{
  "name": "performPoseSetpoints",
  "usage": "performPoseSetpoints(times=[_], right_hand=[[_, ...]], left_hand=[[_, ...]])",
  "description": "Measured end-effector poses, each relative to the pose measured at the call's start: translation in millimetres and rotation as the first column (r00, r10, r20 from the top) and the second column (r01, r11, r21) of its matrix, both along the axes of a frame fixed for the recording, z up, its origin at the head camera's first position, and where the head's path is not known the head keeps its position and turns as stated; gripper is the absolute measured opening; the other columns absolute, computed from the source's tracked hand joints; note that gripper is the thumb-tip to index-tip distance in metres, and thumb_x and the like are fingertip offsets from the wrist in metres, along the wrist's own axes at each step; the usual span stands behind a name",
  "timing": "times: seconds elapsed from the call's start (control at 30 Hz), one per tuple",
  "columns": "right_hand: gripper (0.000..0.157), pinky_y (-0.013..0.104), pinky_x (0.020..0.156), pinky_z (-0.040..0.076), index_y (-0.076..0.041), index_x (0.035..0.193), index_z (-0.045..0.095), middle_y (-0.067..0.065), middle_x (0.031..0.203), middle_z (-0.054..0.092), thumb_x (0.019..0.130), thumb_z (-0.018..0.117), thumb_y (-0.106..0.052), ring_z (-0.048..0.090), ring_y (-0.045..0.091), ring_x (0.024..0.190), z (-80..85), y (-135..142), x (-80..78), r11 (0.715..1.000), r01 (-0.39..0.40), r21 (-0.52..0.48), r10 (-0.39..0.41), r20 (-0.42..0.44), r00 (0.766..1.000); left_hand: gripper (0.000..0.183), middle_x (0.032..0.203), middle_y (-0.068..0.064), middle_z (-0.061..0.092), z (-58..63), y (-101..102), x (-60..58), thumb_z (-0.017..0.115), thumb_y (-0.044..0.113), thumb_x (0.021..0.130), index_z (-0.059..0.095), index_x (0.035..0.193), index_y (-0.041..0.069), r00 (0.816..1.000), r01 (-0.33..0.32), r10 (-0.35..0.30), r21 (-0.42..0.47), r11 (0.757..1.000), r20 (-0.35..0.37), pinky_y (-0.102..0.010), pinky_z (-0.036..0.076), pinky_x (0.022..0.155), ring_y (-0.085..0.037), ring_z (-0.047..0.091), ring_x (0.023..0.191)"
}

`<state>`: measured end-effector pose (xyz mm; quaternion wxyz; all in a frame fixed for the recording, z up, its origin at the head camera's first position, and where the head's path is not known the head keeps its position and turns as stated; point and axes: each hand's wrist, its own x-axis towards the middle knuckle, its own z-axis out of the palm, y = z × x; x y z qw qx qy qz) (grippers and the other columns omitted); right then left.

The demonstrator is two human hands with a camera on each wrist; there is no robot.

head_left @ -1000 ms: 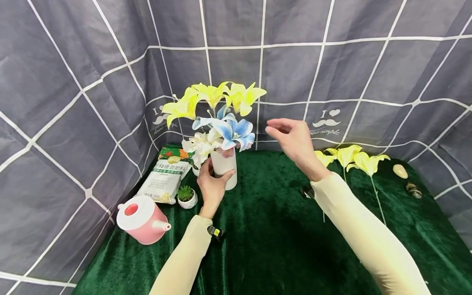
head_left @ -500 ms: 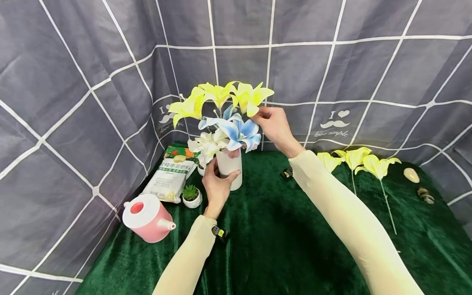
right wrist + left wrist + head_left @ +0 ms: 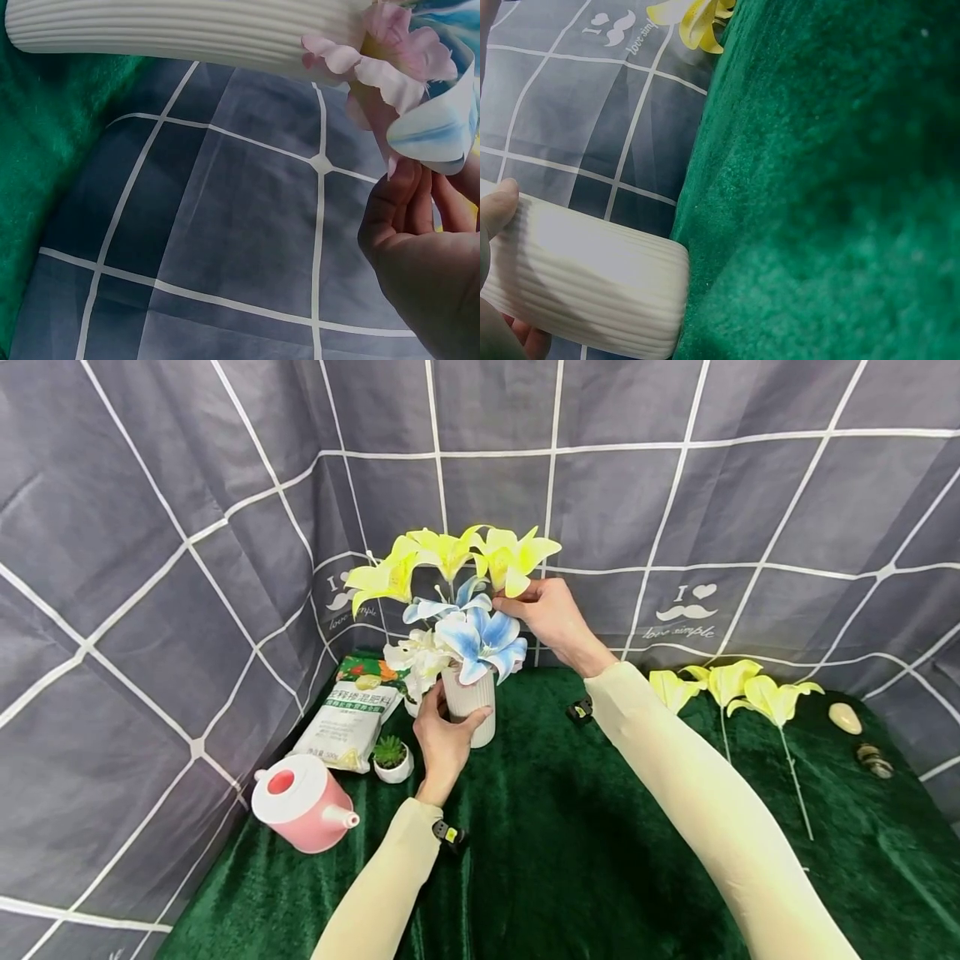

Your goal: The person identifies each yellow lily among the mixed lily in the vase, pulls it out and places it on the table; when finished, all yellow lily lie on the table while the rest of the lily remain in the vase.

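In the head view my left hand [image 3: 444, 739] grips the white ribbed vase [image 3: 471, 700], thumb on one side and fingers on the other. The left wrist view shows the thumb lying on the vase [image 3: 592, 270]. Three yellow lilies [image 3: 444, 556], white flowers [image 3: 418, 656] and blue-and-white lilies stand in the vase. My right hand [image 3: 557, 614] is at the front blue lily [image 3: 483, 643], its fingertips pinching at the back of the bloom. In the right wrist view, a blue petal [image 3: 435, 135] and a pink flower [image 3: 390, 64] partly cover the fingertips of my right hand [image 3: 427, 240].
A pink watering can [image 3: 311, 810], a fertilizer bag [image 3: 348, 722] and a small potted succulent [image 3: 392, 758] stand left of the vase. Several yellow lilies [image 3: 772, 697] lie at the right, near a pale stone [image 3: 845, 718] and a striped stone [image 3: 873, 760]. A green cloth [image 3: 570, 860] covers the table.
My right hand has moved left from beside the bouquet to the blue lily and taken hold there. The front blue lily has shifted slightly left and down. My left hand stays on the vase.
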<state>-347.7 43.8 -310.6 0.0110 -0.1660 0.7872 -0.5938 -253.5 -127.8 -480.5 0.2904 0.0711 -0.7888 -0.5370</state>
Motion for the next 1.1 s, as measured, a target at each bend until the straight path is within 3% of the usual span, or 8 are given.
performPoseSetpoints(times=[0.53,0.83,1.1], right_hand=[[0.019,0.032,0.094,0.055,-0.009,0.103,0.08,0.003,0.106,0.077,0.093,0.074,-0.024,0.068,0.013,0.103,-5.0,0,2.8,1.0,-0.004,-0.013,0.003,-0.053,0.999],[0.02,0.031,0.093,0.056,-0.004,0.104,0.078,0.009,0.112,0.076,0.093,0.073,-0.021,0.069,0.015,0.104,-3.4,3,8.4,0.997,0.007,-0.078,-0.016,-0.116,0.993],[0.019,0.026,0.085,0.06,0.0,0.102,0.076,0.007,0.102,0.075,0.094,0.072,-0.016,0.072,0.016,0.087,-2.9,6,12.5,0.973,0.001,-0.23,-0.035,-0.145,0.989]], left_hand=[[0.082,0.133,-0.012,0.064,0.5,2,0.9,0.091,0.038,0.072,0.056,0.141,0.013,1.0,-0.004,0.004,-0.025,1.0,0.006,-0.049,0.058,0.096,-0.031,0.068,0.116],[0.081,0.131,-0.014,0.064,-0.4,1,-1.0,0.093,0.035,0.071,0.057,0.14,0.011,1.0,-0.01,0.009,-0.016,1.0,-0.012,-0.051,0.057,0.097,-0.034,0.068,0.116],[0.081,0.131,-0.014,0.065,0.1,1,0.4,0.093,0.034,0.071,0.057,0.139,0.011,1.0,-0.011,0.011,-0.014,1.0,-0.014,-0.052,0.057,0.096,-0.035,0.068,0.115]])
